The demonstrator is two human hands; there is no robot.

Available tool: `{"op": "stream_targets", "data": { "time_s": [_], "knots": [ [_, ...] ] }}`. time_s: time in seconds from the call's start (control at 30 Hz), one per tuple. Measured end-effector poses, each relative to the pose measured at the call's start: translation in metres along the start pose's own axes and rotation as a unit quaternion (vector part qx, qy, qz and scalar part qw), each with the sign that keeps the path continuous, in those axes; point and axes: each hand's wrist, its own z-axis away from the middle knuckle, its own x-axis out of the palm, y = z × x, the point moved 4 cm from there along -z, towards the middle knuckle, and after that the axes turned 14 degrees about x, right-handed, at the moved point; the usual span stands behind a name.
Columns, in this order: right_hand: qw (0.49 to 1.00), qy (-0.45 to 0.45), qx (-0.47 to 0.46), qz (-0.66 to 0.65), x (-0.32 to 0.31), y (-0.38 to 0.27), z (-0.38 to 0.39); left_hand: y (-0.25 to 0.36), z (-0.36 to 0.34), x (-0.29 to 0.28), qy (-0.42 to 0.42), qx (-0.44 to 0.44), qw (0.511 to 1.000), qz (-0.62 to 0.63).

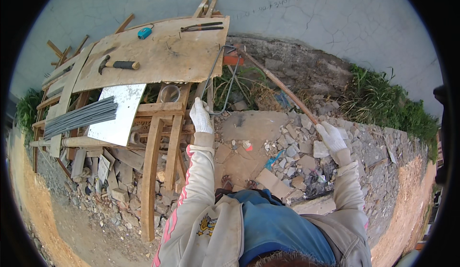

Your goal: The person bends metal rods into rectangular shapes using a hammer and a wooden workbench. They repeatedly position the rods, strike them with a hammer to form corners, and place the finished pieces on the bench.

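My gloved left hand (200, 114) grips a bent dark steel rod (232, 84) shaped into a loop beside the wooden work board (158, 51). The rod's upper bend lies at an orange bending fixture (232, 60) at the board's right edge. My gloved right hand (329, 137) is closed on a long rusty bar (282, 86), whose far end reaches the fixture. On the board lie a hammer (122, 64), a teal tape measure (145, 32) and black-handled cutting pliers (203, 27).
Straight grey rods (79, 118) rest on a white sheet (128, 123) at the left, near a tape roll (170, 93). Timber supports (154, 171) stand below. Broken tiles and rubble (292, 157) cover the ground. Behind are a cracked wall (316, 13) and grass (383, 99).
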Motion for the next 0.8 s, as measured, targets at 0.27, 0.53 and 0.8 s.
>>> {"op": "stream_targets", "data": {
  "time_s": [0.27,0.53,0.8],
  "knots": [
    [0.953,-0.174,0.066,-0.238,-0.021,0.009,0.02,-0.008,-0.005,-0.004,-0.022,0.006,1.0,0.012],
    [0.846,-0.228,0.194,-0.441,0.081,-0.057,0.109,-0.011,-0.002,-0.004,-0.023,0.0,1.0,0.013],
    [0.719,-0.341,0.258,-0.548,0.165,-0.112,0.154,0.0,0.004,0.001,-0.025,-0.02,0.999,0.035]
  ]
}}
